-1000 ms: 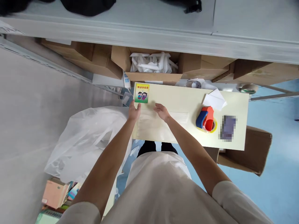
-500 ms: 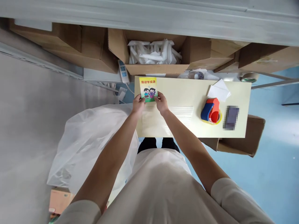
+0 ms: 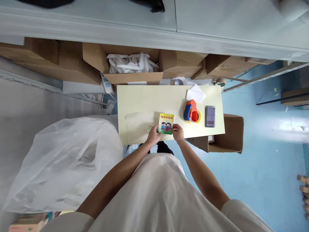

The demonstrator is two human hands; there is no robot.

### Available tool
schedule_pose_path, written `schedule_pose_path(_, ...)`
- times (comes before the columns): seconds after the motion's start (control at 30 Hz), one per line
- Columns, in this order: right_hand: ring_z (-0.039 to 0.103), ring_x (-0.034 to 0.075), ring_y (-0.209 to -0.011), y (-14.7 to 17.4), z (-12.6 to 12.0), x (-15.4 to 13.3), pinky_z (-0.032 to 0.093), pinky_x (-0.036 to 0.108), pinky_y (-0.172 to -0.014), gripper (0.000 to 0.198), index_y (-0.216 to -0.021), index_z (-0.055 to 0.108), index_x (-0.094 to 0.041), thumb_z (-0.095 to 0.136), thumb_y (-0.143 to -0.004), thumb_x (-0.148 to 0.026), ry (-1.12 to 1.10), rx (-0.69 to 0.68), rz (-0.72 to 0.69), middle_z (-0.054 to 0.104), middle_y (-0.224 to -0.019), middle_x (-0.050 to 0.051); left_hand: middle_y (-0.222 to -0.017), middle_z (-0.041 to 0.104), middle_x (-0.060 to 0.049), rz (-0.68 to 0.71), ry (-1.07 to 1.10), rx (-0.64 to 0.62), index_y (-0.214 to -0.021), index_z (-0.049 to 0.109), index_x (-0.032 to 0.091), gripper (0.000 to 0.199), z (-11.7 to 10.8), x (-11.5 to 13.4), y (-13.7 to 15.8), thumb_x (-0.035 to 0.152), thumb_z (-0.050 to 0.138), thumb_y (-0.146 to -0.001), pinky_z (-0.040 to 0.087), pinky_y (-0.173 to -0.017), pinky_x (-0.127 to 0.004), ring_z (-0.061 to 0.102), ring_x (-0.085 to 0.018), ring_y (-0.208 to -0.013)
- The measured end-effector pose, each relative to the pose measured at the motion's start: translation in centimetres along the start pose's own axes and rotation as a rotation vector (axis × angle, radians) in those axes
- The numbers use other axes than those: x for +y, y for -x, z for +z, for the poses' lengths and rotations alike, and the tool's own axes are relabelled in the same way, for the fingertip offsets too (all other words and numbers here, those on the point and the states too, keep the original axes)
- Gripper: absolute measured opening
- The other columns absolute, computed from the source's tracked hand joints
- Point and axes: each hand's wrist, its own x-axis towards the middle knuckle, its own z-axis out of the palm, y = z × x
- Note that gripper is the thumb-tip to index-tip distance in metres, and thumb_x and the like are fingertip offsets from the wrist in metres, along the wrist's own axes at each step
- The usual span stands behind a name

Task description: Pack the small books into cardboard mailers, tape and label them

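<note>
A small yellow and green booklet with two cartoon children and red characters on its cover is held over the near part of the pale table. My left hand grips its lower left corner, fingers closed. At the lower right corner, my right hand pinches the same booklet. Beneath and left of it lies a sheet of whitish wrapping material. To the right of the booklet stands a red and blue tape dispenser with a roll of clear tape.
Behind the table, an open carton holds white wrapped pieces. White papers and a blurred-out phone lie on the right. A large translucent bag is on the floor at left. Another open box sits past the table's right end.
Both hands have brought the booklet closer to my body, over the wrapping sheet. The camera view has shifted, so the table now appears farther left.
</note>
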Motion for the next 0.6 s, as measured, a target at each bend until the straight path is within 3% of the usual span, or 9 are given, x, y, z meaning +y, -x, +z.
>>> schedule_pose_path(0.3,0.062,0.019,-0.074,-2.7,-0.6,2.9,0.051,0.035,-0.073,0.017,-0.089,0.06,-0.02,0.053,-0.073,-0.017,0.281,-0.084,-0.128,0.066,-0.081,0.005,-0.115,0.054,-0.015,-0.134,-0.322,0.084,-0.12,0.051,0.013,0.048,4.2,0.3,0.0,0.016,0.058,-0.073,0.042,-0.096,-0.039,0.051,-0.028,-0.113)
schedule_pose_path(0.4,0.058,0.025,-0.098,-2.4,-0.5,3.7,0.046,0.042,-0.089,0.032,-0.106,0.057,-0.016,0.052,-0.075,-0.02,0.364,0.009,-0.254,0.061,-0.104,0.014,-0.131,0.041,-0.021,-0.104,-0.5,0.135,-0.134,0.037,0.011,0.066,5.1,0.8,0.7,0.018,0.06,-0.072,0.038,-0.099,-0.046,0.038,-0.035,-0.125)
schedule_pose_path(0.47,0.047,0.029,-0.117,-1.8,-0.4,4.1,0.039,0.047,-0.099,0.046,-0.122,0.048,-0.014,0.052,-0.076,-0.022,0.381,0.088,-0.31,0.05,-0.122,0.019,-0.138,0.033,-0.021,-0.03,-0.613,0.105,-0.139,0.029,0.013,0.073,5.5,1.0,1.3,0.017,0.059,-0.072,0.039,-0.098,-0.047,0.034,-0.037,-0.128)
schedule_pose_path(0.53,0.037,0.03,-0.127,-1.1,0.0,4.3,0.034,0.049,-0.103,0.057,-0.131,0.038,-0.014,0.052,-0.077,-0.023,0.338,0.1,-0.296,0.041,-0.133,0.02,-0.14,0.031,-0.021,0.014,-0.707,0.036,-0.14,0.028,0.014,0.074,5.8,1.1,1.9,0.014,0.057,-0.072,0.04,-0.096,-0.047,0.034,-0.037,-0.128)
schedule_pose_path(0.6,0.036,0.03,-0.129,-0.6,0.5,4.4,0.036,0.047,-0.102,0.065,-0.136,0.03,-0.014,0.052,-0.076,-0.023,0.24,0.048,-0.232,0.036,-0.137,0.021,-0.141,0.03,-0.022,0.025,-0.778,-0.006,-0.14,0.028,0.013,0.075,5.9,1.0,2.2,0.012,0.057,-0.071,0.041,-0.096,-0.046,0.034,-0.036,-0.128)
